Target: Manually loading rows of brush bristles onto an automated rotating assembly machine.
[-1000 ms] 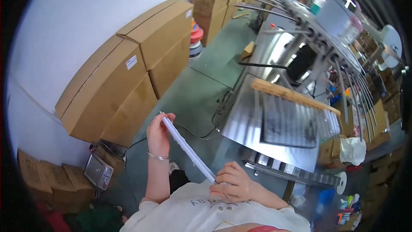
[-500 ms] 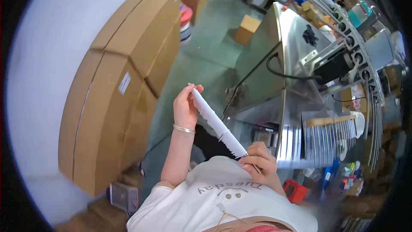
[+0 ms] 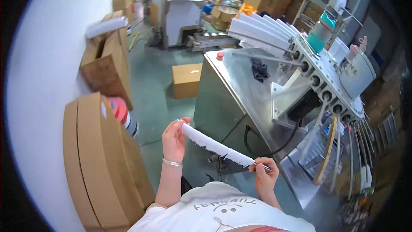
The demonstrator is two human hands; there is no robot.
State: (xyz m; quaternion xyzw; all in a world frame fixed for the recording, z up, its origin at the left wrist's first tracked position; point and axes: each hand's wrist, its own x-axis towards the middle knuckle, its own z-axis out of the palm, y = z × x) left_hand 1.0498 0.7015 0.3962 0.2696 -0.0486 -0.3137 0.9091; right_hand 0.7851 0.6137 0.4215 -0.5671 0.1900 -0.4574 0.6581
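Holding a long, narrow white strip with a ragged, fringed lower edge (image 3: 214, 146) in mid-air before a white printed T-shirt (image 3: 262, 212), slanting down from left to right. Gripping its upper end between the fingers and thumb of the bare left hand (image 3: 174, 139), with a silver metal bangle (image 3: 172, 162) at the wrist; pinching, with the bare right hand (image 3: 266, 174), a thin, shiny metal rod end (image 3: 267, 168) jutting from the lower end. Hands apart, each closed on its own end. Apparently well short of the socketed, grey-white metal hub (image 3: 319, 71) on a brushed-steel machine top (image 3: 240, 75). Judging by the two-ended hold, probably at a handling or carrying step. Called for in any further move, most likely: steady support at both ends, without crushing the fringe.
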